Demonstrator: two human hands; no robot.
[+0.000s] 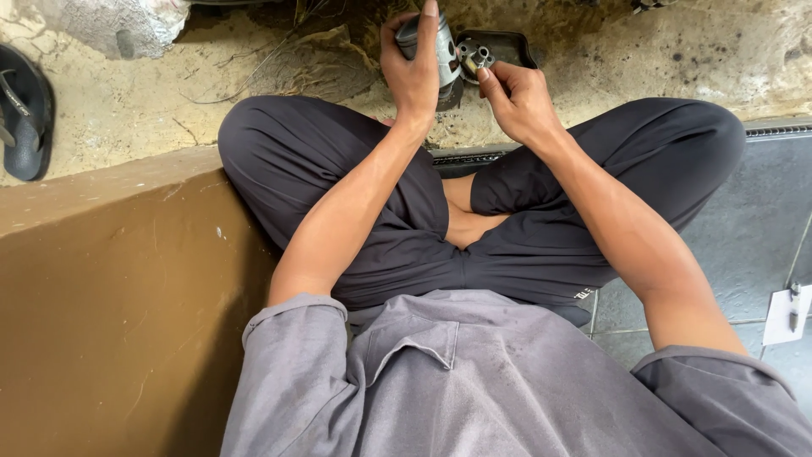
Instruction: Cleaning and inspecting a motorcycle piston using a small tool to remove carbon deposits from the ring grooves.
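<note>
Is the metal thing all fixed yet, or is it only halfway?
Looks partway. Done: the grey metal cylinder part is already off the ground, gripped in the left hand. In hand: the right hand pinches something tiny beside it. Left: small metal pieces lie loose in the dark tray.

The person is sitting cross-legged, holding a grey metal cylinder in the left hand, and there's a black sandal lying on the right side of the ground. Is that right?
Not quite. The black sandal lies on the left side of the sandy ground, not the right. The head view shows it at the left edge. The rest holds: the person sits cross-legged, and the left hand grips the grey metal cylinder.
</note>
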